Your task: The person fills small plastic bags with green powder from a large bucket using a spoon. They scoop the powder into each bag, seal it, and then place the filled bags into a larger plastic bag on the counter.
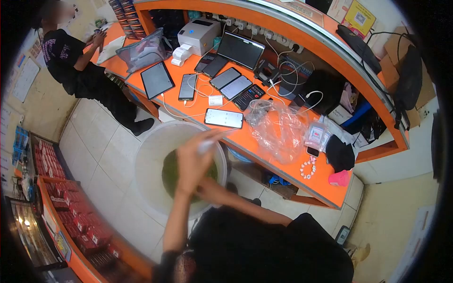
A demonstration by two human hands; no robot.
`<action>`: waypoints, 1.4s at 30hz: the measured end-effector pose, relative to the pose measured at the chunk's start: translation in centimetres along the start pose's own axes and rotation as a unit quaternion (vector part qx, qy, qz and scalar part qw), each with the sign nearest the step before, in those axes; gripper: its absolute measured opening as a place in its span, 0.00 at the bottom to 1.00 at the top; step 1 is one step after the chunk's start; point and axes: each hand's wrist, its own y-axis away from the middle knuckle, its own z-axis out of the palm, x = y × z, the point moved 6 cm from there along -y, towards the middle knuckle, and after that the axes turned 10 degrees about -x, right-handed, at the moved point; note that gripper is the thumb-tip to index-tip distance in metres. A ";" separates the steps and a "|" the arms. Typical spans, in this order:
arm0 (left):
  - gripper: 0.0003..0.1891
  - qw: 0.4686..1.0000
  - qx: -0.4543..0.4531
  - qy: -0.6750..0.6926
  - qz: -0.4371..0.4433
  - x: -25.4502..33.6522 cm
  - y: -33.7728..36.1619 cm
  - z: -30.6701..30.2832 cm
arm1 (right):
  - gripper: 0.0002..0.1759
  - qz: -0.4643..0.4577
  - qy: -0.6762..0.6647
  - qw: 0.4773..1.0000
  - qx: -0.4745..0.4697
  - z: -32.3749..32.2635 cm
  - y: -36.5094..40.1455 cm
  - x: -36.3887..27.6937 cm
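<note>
White plastic tub (147, 158) below me, green stuff (170, 175) in the bottom, both my hands over it. Left hand (192, 162): fingers part-curled, has hold of a pale item (205, 146), up above the tub near the desk edge. Right hand (211, 189): lower, partly behind my left wrist; can't tell how far open it is or if it has hold of anything. Risks, my read: loose pinch on the pale item and it drops into the tub. The white-screened phone (223, 118) lies close to the orange desk (325, 187) edge, right by my left fingertips; an outward swing could knock it off, maybe into the tub. White cable (177, 114) runs along that edge too, so a snagged finger could drag what it's tied to. Clear plastic bag (278, 134) is loose and spread out; a sleeve brushing it could shift the small stuff beside it, like the bead bracelet (308, 168). Hard to make out: left hand is motion-smeared, so can't say what the pale item is or where my fingertips end. Can't tell if the green is liquid or solid. My arms cover part of the tub's near side.
</note>
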 end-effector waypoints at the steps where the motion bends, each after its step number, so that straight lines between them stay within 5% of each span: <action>1: 0.14 0.999 -0.036 -0.005 0.030 1.2 -2.1 2.1 | 0.13 -0.070 0.065 0.995 0.041 0.2 -0.3 1.2; 3: 0.18 0.996 -0.074 -0.013 0.057 2.2 -2.6 2.9 | 0.11 -0.140 0.124 0.979 0.081 0.8 -0.3 0.4; 7: 0.28 0.986 -0.091 0.107 -0.091 -4.4 0.8 3.1 | 0.11 -0.062 0.041 0.990 0.122 -1.4 0.7 -0.7; 9: 0.30 0.820 -0.003 0.529 -0.216 -8.3 5.1 1.8 | 0.12 -0.023 0.020 0.988 0.153 -2.5 1.4 -1.7; 11: 0.30 0.816 0.055 0.525 -0.236 -9.7 8.0 0.0 | 0.12 0.030 -0.139 0.971 0.193 -3.4 1.0 -1.3; 13: 0.30 0.809 0.121 0.516 -0.254 -10.5 11.0 -2.2 | 0.09 -0.085 -0.207 0.956 0.191 -3.4 0.3 -4.7; 19: 0.31 0.781 0.149 0.551 -0.254 -10.5 14.8 -2.7 | 0.06 -0.111 -0.133 0.981 0.091 -1.6 -2.6 -5.1; 22: 0.32 0.789 0.170 0.537 -0.247 -11.4 15.9 -3.0 | 0.10 0.010 -0.200 0.979 0.025 -1.1 -2.7 -5.0; 30: 0.31 0.761 0.187 0.556 -0.278 -12.5 16.9 -2.5 | 0.12 -0.087 -0.017 0.993 0.079 -0.9 -3.5 -3.6; 37: 0.25 0.839 0.198 0.429 -0.271 -13.1 17.3 -2.6 | 0.09 -0.069 0.103 0.990 0.066 -1.0 -3.1 -5.4; 42: 0.20 0.923 0.144 0.233 -0.269 -12.8 17.8 -4.9 | 0.08 -0.034 0.018 0.996 0.079 -2.0 -3.1 -3.8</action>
